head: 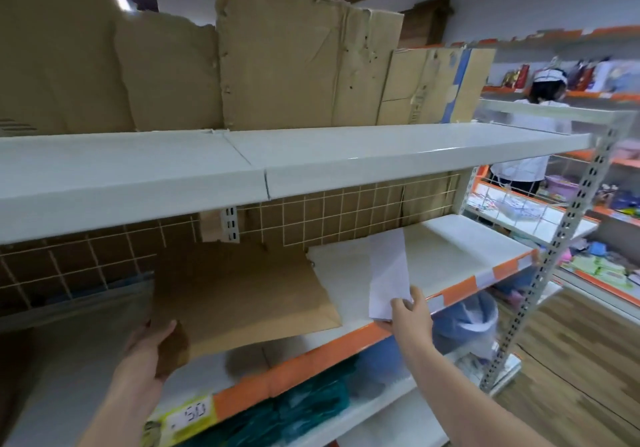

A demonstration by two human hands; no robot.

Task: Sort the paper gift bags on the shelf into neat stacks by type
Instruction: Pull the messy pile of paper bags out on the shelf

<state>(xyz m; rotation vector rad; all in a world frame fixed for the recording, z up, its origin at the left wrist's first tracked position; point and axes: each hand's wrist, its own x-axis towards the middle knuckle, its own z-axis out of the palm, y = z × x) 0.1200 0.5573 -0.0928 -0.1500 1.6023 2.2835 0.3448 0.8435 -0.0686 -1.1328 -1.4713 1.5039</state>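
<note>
Between right fingers [403, 304]: white bag [388, 270].

Brown paper bag [242, 294] flat on shelf [450, 263]; white paper bag [388, 273] beside it, tilted up.

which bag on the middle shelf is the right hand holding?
The small white bag, pinched by the right hand; the left hand grips the big brown bag.

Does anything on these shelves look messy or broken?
Yes. The cardboard sheets standing on the top shelf have torn, ragged edges. Lower down, a brown paper bag sticks out over the shelf's front edge, held by the left hand.
</note>
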